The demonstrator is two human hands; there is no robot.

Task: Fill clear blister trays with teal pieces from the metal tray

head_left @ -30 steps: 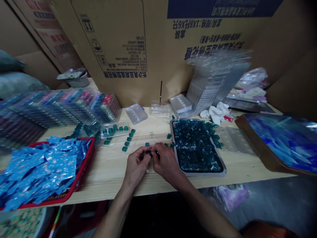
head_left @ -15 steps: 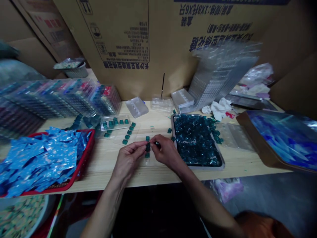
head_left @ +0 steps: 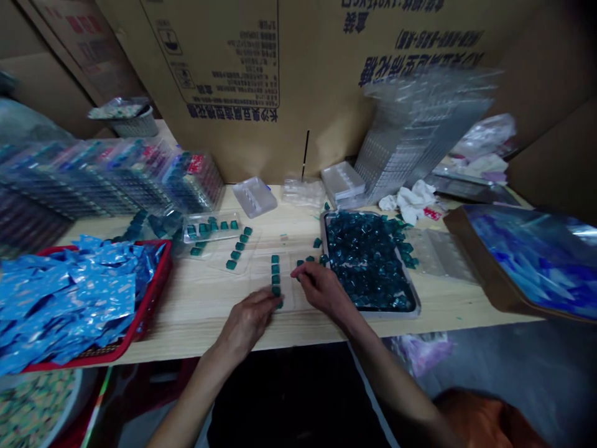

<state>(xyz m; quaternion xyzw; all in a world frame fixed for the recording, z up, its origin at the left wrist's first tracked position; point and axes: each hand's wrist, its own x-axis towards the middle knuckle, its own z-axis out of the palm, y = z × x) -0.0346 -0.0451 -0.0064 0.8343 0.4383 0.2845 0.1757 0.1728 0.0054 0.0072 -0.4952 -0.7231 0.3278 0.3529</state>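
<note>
**One careless nudge, and the line scatters**

My left hand [head_left: 247, 320] lies curled against the lowest of the teal square pieces [head_left: 275, 277] lined up on a clear blister tray [head_left: 285, 280]; I can't tell whether it grips one. My right hand [head_left: 321, 289] is open, holding nothing, its fingertips just beside the line. The pieces sit loose, so a brush from either hand could knock them askew or spill them onto the wooden bench [head_left: 186, 330].
</note>
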